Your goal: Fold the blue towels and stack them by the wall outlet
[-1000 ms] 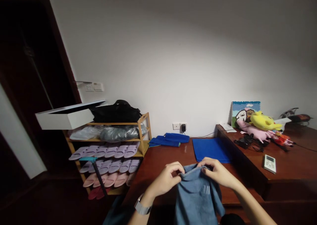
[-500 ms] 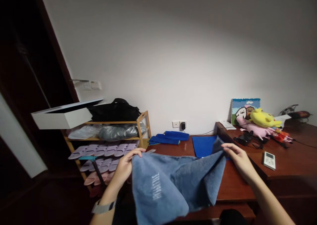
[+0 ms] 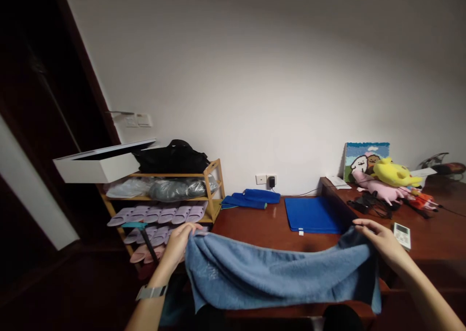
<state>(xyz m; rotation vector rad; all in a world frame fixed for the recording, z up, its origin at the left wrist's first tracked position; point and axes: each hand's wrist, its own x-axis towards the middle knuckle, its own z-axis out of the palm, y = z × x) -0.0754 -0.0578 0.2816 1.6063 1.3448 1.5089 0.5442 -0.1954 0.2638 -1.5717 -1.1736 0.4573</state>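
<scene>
The towel [image 3: 278, 275] could slip from a corner if either pinch loosens, since its middle sags unsupported; swung low, it might snag on the table [image 3: 251, 226]. It hangs between the hands, from the left hand [image 3: 179, 241] towards four o'clock and from the right hand [image 3: 384, 243] towards eight. Each hand grips an upper corner between fingers and thumb. The mat [image 3: 313, 215] lies at ten o'clock from the right hand.

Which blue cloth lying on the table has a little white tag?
The flat, smooth blue cloth, with the tag at its near edge. The rumpled blue cloths by the shoe rack show no tag.
</scene>
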